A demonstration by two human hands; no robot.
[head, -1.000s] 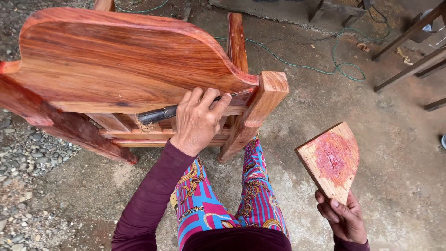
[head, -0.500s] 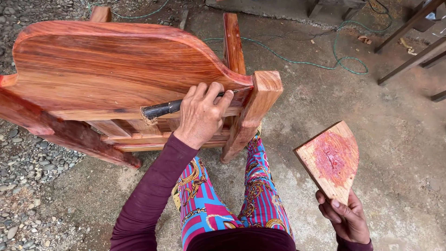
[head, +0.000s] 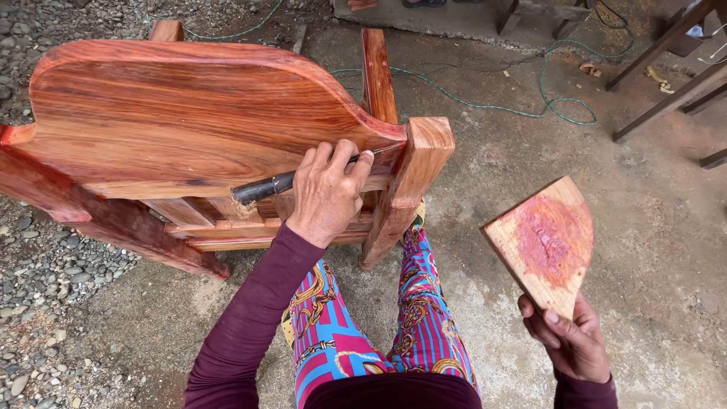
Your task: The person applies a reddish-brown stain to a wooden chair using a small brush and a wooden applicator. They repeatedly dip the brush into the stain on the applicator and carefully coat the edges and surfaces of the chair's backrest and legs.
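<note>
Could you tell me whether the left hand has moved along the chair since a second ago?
Yes. The left hand slid right toward the chair post.

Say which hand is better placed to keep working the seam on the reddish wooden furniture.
Left. The left hand already holds the dark-handled tool against the reddish wooden furniture; the right hand holds a red-smeared wooden board apart.

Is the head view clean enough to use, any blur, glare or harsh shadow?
Head view: sharp, soft even daylight, no hard shadows; mild sheen on the varnished wooden panel; left hand with its dark-handled tool and right hand holding the red-smeared board are crisp; slight wide-angle bend at edges.
</note>
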